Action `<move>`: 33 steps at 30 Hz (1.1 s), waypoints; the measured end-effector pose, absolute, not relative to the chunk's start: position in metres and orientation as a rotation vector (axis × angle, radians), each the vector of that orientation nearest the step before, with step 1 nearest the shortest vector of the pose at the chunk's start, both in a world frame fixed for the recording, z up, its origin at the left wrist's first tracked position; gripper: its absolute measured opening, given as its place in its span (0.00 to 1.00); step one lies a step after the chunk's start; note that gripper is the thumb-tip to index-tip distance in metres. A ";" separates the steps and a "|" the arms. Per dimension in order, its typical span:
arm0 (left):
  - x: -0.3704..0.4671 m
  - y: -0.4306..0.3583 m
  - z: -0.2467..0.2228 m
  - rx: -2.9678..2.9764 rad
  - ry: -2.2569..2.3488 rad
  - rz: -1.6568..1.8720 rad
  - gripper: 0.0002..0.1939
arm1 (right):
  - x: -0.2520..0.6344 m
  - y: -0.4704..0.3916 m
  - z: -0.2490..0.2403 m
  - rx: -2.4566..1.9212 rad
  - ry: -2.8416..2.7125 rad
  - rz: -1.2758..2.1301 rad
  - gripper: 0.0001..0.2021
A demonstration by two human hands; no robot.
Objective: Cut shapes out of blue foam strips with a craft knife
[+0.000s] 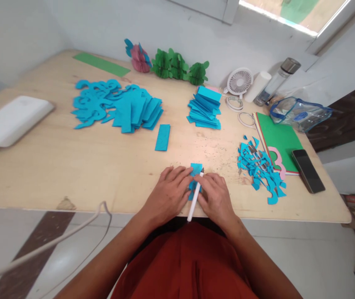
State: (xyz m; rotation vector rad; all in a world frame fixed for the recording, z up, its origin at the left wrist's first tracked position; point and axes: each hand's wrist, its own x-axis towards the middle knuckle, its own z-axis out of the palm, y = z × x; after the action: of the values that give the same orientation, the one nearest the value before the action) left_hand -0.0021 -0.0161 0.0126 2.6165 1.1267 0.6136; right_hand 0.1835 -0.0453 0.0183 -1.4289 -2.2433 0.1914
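Note:
A small blue paper strip (196,168) lies at the table's front edge, partly hidden under my fingers. My left hand (171,191) rests flat along its left side, fingers stretched and fingertips on the paper. From the right, my right hand (215,191) has its fingers bent round a white pen (194,201), whose dark tip points away from me above the strip. Just beyond my left hand lies a single blue paper rectangle (163,137).
Blue curved cut-outs (93,99), stacked blue rectangles (135,109) and folded blue pieces (205,108) lie farther back. Blue scraps (256,162), a green notebook (278,137) and a phone (308,170) are at right. A power bank (12,120) sits left; a small fan (239,82) stands behind.

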 end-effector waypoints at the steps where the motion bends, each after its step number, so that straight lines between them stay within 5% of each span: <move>1: -0.002 -0.016 0.013 2.616 1.127 0.615 0.18 | 0.184 -0.045 0.018 -1.427 -2.239 0.194 0.17; 33: -0.002 -0.016 0.012 2.621 1.126 0.618 0.18 | 0.185 -0.043 0.015 -1.417 -2.177 0.245 0.18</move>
State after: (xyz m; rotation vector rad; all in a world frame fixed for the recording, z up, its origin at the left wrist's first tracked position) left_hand -0.0019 -0.0162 0.0123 2.6207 1.1258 0.6185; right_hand 0.1853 -0.0433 0.0155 -1.4174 -2.1769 0.2448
